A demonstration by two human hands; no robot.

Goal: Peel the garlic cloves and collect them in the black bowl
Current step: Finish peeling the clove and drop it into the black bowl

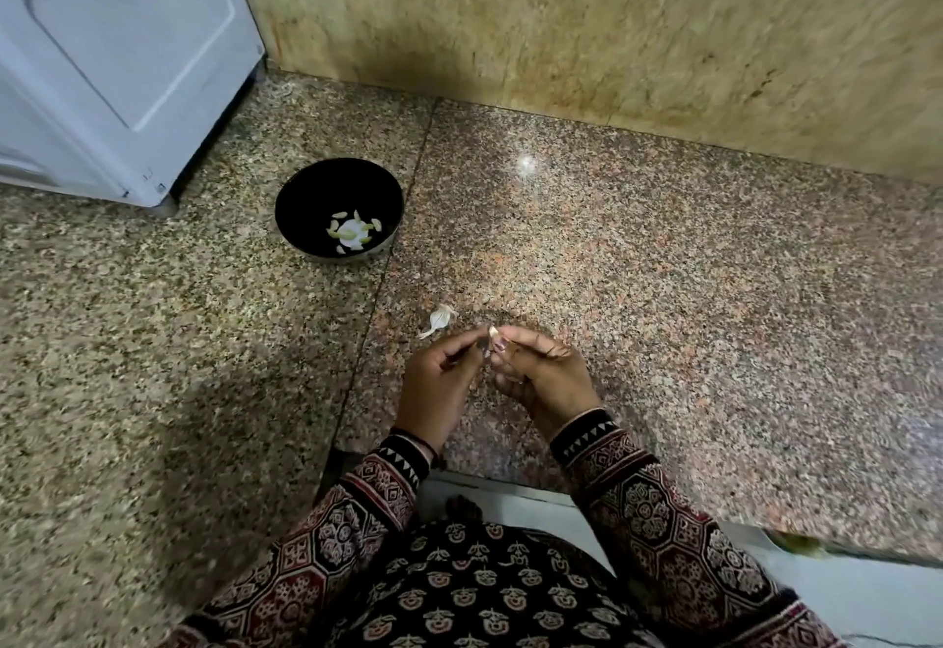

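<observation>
Both hands meet above the granite counter near its front edge. My right hand (541, 372) pinches a small garlic clove (493, 331) at its fingertips. My left hand (444, 377) has its fingers curled against the same clove, picking at its skin. A piece of white garlic skin (440, 319) lies on the counter just beyond my left hand. The black bowl (306, 198) stands farther back on the left, with several peeled cloves (376, 224) in its bottom.
A white appliance (117, 50) stands at the back left, next to the bowl. A tan stone wall (612, 35) runs along the back of the counter (663, 264). The counter's front edge is just below my wrists.
</observation>
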